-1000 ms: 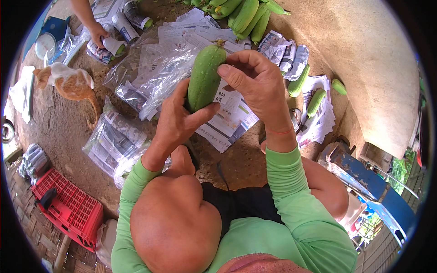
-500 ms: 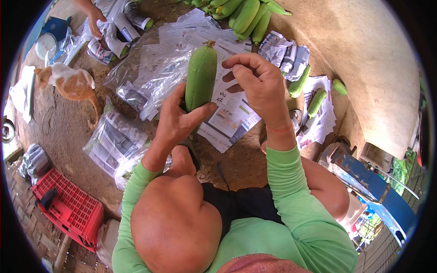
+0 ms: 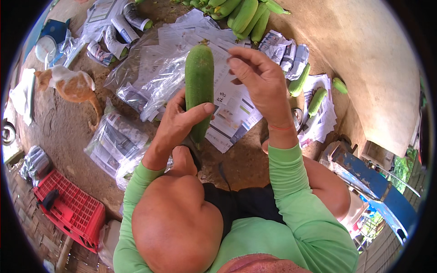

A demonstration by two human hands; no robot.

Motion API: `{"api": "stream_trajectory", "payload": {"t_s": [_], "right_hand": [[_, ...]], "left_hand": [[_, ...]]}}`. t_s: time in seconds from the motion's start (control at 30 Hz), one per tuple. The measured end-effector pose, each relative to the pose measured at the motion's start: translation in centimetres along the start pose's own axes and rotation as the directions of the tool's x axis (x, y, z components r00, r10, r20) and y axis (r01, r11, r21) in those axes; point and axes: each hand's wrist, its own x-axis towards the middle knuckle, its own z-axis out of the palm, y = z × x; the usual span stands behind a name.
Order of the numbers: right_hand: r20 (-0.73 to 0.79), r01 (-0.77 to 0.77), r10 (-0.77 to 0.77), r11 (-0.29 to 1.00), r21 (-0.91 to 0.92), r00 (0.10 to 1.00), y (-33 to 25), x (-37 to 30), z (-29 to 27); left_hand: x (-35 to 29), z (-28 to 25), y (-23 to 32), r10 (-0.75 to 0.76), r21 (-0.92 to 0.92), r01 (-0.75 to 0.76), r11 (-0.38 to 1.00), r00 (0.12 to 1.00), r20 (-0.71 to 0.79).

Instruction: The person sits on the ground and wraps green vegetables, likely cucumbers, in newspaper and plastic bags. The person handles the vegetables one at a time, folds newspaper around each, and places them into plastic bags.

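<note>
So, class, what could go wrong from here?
The long green gourd might slip: only the left hand grips it, while the right hand is off it. Also, the orange-and-white cat near the clear plastic bag of newspaper-wrapped bundles could disturb that bag.

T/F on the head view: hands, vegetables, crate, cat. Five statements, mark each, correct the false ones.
1. The left hand holds a green vegetable. True.
2. Both hands grip that vegetable. False: the right hand is apart from it, to its right.
3. The crate at lower left is red. True.
4. The cat lies on newspaper. False: the cat is on the bare floor, left of the newspaper sheets.
5. Unwrapped green vegetables are piled at the top edge. True.
</note>
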Motion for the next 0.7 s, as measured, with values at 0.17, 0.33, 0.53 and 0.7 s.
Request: {"api": "stream_trajectory", "payload": {"t_s": [0.17, 0.33, 0.53, 0.7], "right_hand": [[0.089, 0.015, -0.015, 1.0, 0.001, 0.996, 0.7, 0.3, 1.3], [0.112, -0.013, 0.026, 0.993, -0.117, 0.993, 1.3, 0.4, 0.1], [0.015, -0.242, 0.252, 0.945, -0.221, 0.968, 8.1, 1.8, -4.9], [-0.023, -0.318, 0.391, 0.713, -0.625, 0.92, 19.9, -1.1, -8.5]], "left_hand": [[0.2, 0.4, -0.3, 0.092, 0.203, -0.082, 0.976, 0.995, -0.038], [0.5, -0.3, -1.3, 0.106, 0.362, -0.073, 0.929, 0.992, -0.072], [1.1, -1.0, -2.6, -0.033, 0.158, 0.065, 0.985, 0.98, -0.195], [1.2, -2.6, -4.9, -0.095, -0.151, 0.056, 0.987, 0.961, -0.261]]}}
